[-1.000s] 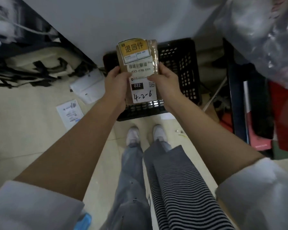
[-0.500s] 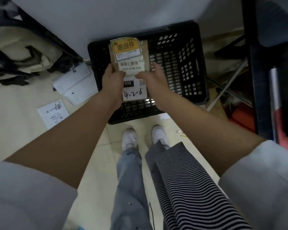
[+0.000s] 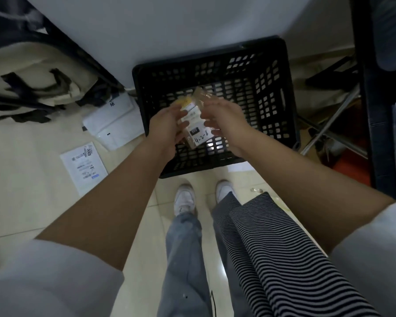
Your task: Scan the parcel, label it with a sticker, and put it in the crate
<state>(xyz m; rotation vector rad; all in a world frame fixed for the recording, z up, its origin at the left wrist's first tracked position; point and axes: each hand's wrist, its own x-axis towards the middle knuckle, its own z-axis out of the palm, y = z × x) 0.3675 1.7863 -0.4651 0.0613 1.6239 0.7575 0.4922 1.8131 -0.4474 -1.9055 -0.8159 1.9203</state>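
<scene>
Head view, looking straight down. Far left: cream bag w/ dark straps (image 3: pixel 30 81) slumped on pale tiled floor (image 3: pixel 21 197). Nxt to it, white poly mailer (image 3: pixel 113 121) flat on floor, touching crate's left wall; printed paper slip (image 3: pixel 82 167) lying nearer, apart from mailer. White tabletop edge (image 3: pixel 160 26) overhead, covering crate's far rim. Centre: black perforated crate (image 3: pixel 268 92) on floor, just beyond white shoes (image 3: pixel 184 199). Left hand (image 3: pixel 164 130) over crate's near-left part, fingers curled loosely, thumb touching parcel's left edge; grip or mere contact – can't tell, blur. Parcel (image 3: pixel 196 123), brown, tilted, label side up w/ yellow sticker (image 3: pixel 183 102) at far end and white handwritten label (image 3: pixel 200 137) at near end, blurred, between both hands, above crate floor, inside crate outline. Right hand (image 3: pixel 223 121) on parcel's right side, fingers spread and slack; whether any still grasping – can't tell. Below: bare forearms, white sleeves, jeans leg, striped fabric (image 3: pixel 279 248) hanging rt of jeans. Far right: dark frame upright (image 3: pixel 368 110), metal tubing (image 3: pixel 329 124) beside crate.
</scene>
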